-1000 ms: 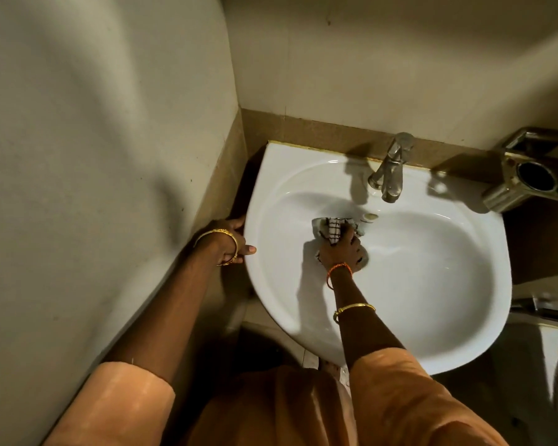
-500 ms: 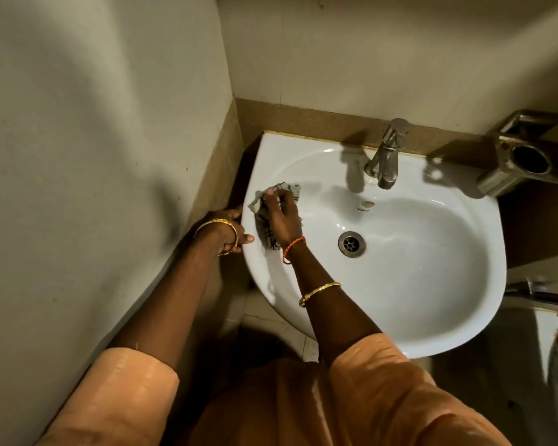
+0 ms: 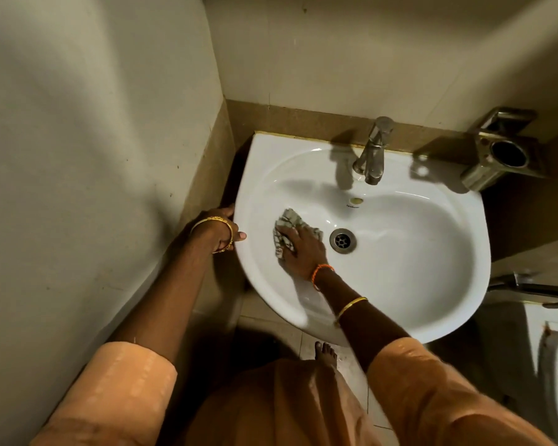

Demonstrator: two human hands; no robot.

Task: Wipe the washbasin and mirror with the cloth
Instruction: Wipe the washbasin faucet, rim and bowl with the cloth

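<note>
My right hand (image 3: 303, 249) presses the cloth (image 3: 287, 225) flat inside the washbasin (image 3: 416, 252); my left hand (image 3: 221, 235) grips its rim. The small logo (image 3: 353, 206) under the overflow is unreadable.

The white washbasin (image 3: 432, 284) is fixed in the corner against a brown tiled band of the wall. A crumpled checked cloth (image 3: 289, 225) lies on the left slope of its bowl, just beside the metal drain (image 3: 342, 240). A steel tap (image 3: 372, 152) stands on the back rim. Below, a bare foot (image 3: 326, 352) rests on the tiled floor (image 3: 351, 378).
</note>
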